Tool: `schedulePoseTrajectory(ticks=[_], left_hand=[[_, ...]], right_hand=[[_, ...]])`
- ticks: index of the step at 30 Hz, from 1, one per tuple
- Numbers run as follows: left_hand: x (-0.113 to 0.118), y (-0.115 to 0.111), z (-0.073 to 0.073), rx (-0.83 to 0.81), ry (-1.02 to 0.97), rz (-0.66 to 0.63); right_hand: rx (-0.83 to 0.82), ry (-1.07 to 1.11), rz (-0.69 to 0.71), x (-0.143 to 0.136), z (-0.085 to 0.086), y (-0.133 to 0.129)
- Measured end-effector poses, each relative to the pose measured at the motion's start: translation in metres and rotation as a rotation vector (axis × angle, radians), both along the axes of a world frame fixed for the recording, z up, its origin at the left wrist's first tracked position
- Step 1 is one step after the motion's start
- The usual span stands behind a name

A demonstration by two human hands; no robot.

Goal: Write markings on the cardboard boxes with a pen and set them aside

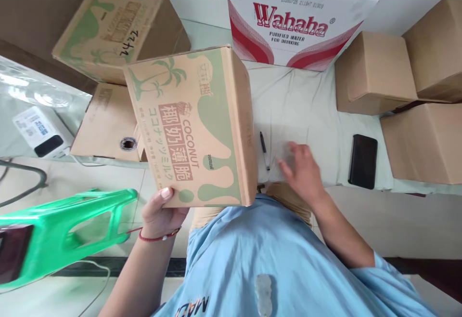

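My left hand (164,213) grips the lower left corner of a cardboard box (187,134) printed with green palm trees and the word COCONUT. The box is tilted in front of my body, with its printed face toward me. Over the cloth-covered table (288,100), my right hand (303,170) has its fingers apart and holds nothing. A black pen (264,151) lies on the cloth just left of those fingers. Farther right, a black phone (363,161) rests near the table's front edge.
A Wahaha water carton (296,23) stands at the back. Plain brown boxes (375,71) are grouped on the right. To the left are a coconut box (122,33) marked 242, a box with a round hole (104,124), a white device (41,131) and a green stool (72,230).
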State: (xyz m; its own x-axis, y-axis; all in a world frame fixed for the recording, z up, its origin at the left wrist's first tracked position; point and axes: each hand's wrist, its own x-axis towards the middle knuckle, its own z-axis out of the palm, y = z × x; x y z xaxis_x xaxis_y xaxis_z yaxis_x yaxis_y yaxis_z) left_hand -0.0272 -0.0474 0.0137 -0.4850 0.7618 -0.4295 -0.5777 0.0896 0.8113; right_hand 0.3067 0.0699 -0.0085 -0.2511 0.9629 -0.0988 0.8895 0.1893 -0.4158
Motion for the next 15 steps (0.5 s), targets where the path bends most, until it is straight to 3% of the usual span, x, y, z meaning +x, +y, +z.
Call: schedulePoseTrajectory(ticks=[3, 6, 10, 15], left_hand=[[0.000, -0.005, 0.005, -0.027, 0.031, -0.026], [-0.001, -0.010, 0.011, -0.086, 0.058, -0.087], [-0.005, -0.015, 0.013, -0.140, 0.092, -0.199], [-0.004, 0.004, 0.021, -0.107, 0.121, -0.482]], right_hand=[[-0.184, -0.193, 0.108, -0.062, 0.013, 0.005], [-0.235, -0.316, 0.074, -0.080, 0.022, 0.019], [-0.224, -0.354, -0.045, -0.053, 0.021, 0.038], [-0.100, -0.388, -0.367, 0.024, 0.014, 0.046]])
